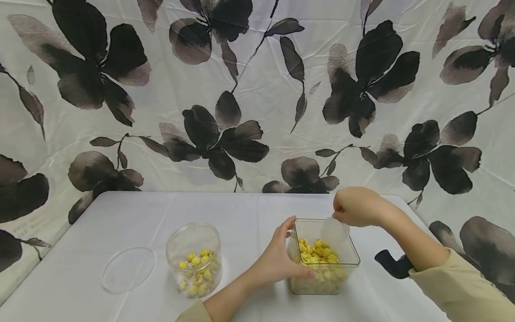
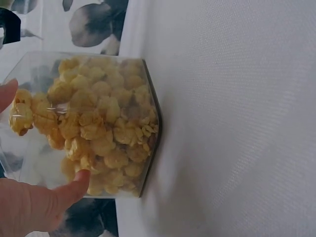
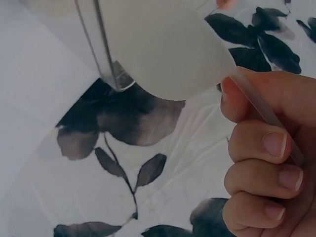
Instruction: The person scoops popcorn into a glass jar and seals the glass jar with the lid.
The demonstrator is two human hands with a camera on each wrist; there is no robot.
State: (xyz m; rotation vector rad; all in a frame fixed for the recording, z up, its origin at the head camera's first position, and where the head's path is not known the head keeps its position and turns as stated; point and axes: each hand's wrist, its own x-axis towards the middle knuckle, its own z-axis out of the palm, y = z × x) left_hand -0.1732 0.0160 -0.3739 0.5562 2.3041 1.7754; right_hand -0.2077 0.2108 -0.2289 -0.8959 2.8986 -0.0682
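A clear square container (image 1: 322, 277) holds yellow popcorn (image 1: 315, 252) and stands on the right half of the table. My left hand (image 1: 279, 259) grips it from the left, thumb on the near wall and fingers at the far left corner. In the left wrist view, popcorn (image 2: 98, 123) shows through the container's wall. My right hand (image 1: 360, 206) holds a translucent white scoop (image 1: 335, 231) over the container's far right part. Curled fingers wrap the thin handle in the right wrist view, where the scoop's rounded bowl (image 3: 168, 54) hangs by the rim; its inside is hidden.
Left of the container stands a round clear jar (image 1: 193, 241) with some popcorn in it. A clear round lid (image 1: 128, 270) lies flat farther left. Behind the white table (image 1: 249, 223) hangs a flower-patterned cloth (image 1: 257, 89). A black band (image 1: 392, 264) shows by the right wrist.
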